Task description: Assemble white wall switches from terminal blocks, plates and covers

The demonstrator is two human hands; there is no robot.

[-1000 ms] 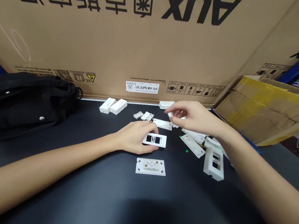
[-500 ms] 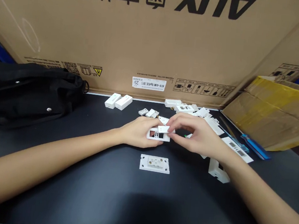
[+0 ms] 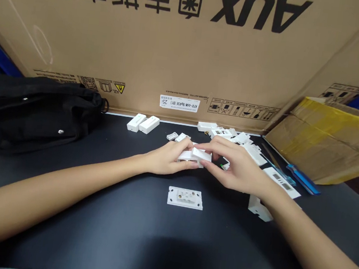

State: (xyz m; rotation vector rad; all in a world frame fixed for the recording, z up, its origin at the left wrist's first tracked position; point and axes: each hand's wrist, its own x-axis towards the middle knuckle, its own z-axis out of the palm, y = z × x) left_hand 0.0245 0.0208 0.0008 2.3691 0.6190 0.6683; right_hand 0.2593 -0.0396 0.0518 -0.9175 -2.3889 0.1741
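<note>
Your head camera shows both forearms reaching in from the lower corners and meeting over the middle of the dark tabletop (image 3: 92, 215), wrists angled inward. Your left hand (image 3: 166, 159) is turned palm down, and your right hand (image 3: 239, 167) slants toward it from the other side.

Between them you hold a white plastic frame (image 3: 186, 155), with a small white plastic piece (image 3: 201, 155) against its right end. Your left fingers (image 3: 181, 149) are pressed together over the frame, and your right fingers (image 3: 210, 166) pinch the small piece and the frame's end. You cannot tell from this view whether the frame touches the tabletop.

Just below your hands lies a flat white socket plate (image 3: 185, 198). Beyond them are two white plastic boxes (image 3: 143, 124) and a heap of white plastic parts (image 3: 240, 139). To the right lie a white faceplate with dark windows (image 3: 280, 182) and a blue-handled screwdriver (image 3: 304, 179). A black bag (image 3: 29, 111) sits at the left, a large printed cardboard carton (image 3: 176, 52) stands behind, and yellow-taped cardboard (image 3: 327, 142) leans at the right.
</note>
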